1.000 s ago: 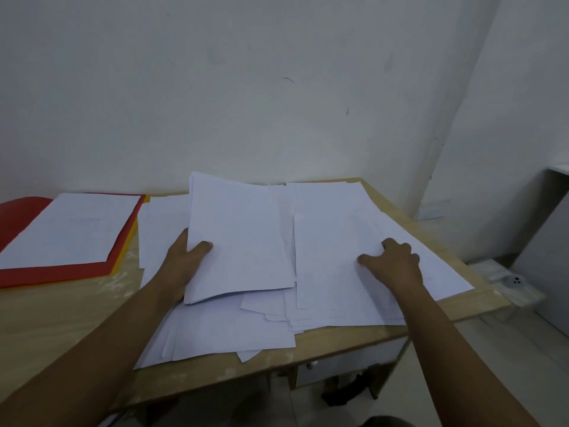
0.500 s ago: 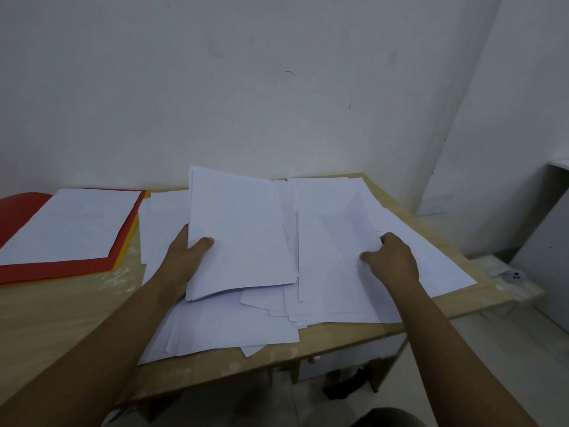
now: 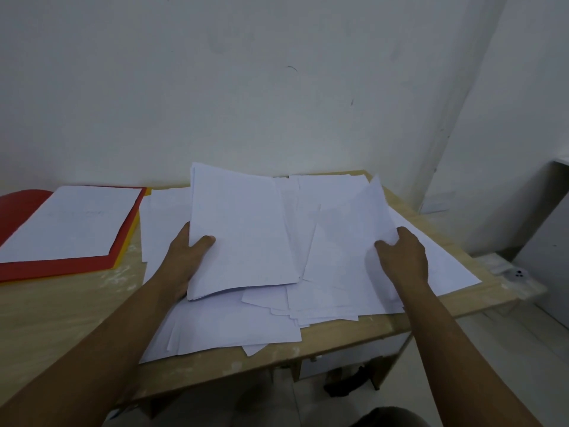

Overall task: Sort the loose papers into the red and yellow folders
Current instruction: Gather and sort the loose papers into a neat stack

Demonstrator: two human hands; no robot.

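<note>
We're gripping a paper stack (image 3: pixel 243 232) with left hand (image 3: pixel 184 257); right hand (image 3: pixel 403 257) pinching a lifted sheet (image 3: pixel 348 229) — risking creasing or dragging neighbours off the table (image 3: pixel 61 309).

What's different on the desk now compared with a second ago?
The right hand, which was pressing on the spread papers, has pinched one sheet by its edge and lifted it, so it now tilts up off the pile. The left hand still grips its stack of papers. The red folder with its sheet hasn't moved.
</note>
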